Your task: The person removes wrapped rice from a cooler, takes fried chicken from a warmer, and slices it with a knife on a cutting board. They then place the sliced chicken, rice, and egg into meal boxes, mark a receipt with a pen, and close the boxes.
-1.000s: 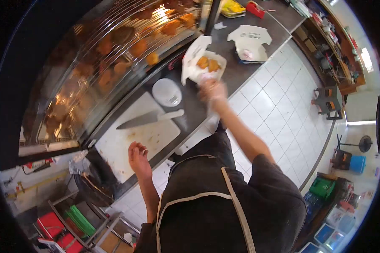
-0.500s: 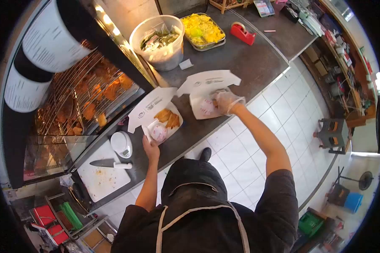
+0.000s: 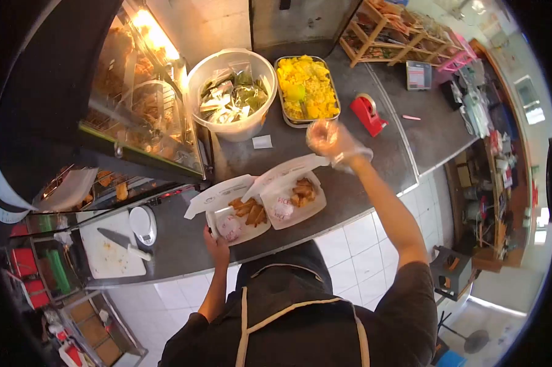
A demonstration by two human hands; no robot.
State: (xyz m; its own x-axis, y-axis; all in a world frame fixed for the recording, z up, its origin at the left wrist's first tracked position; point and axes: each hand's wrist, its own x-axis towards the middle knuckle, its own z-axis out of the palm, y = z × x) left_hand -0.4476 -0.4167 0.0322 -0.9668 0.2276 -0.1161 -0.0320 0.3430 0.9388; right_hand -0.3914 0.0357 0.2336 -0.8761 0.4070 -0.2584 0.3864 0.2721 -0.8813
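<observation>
Two white takeout boxes stand side by side on the dark counter with their lids up. My left hand (image 3: 216,246) grips the near left corner of the left takeout box (image 3: 251,233). Inside that box are brown fried pieces (image 3: 248,211) and a wrapped rice packet (image 3: 229,227). The right takeout box (image 3: 299,219) holds a rice packet (image 3: 281,209) and cut fried pieces (image 3: 303,192). My right hand (image 3: 332,144), in a see-through plastic glove, is raised beyond the right box, near the tray of yellow food (image 3: 306,88). Motion blurs its fingers.
A tub of sachets (image 3: 233,95) and a red tape dispenser (image 3: 368,114) stand at the back. On the left are a lit food warmer (image 3: 147,104), a cutting board (image 3: 101,260) with a knife (image 3: 124,243), and a white scale (image 3: 142,225). A wooden rack (image 3: 398,37) stands far back.
My right hand has left the right box and moved up toward the yellow food tray. Fried pieces now show in the right box. My left hand stays on the left box; the view has shifted.
</observation>
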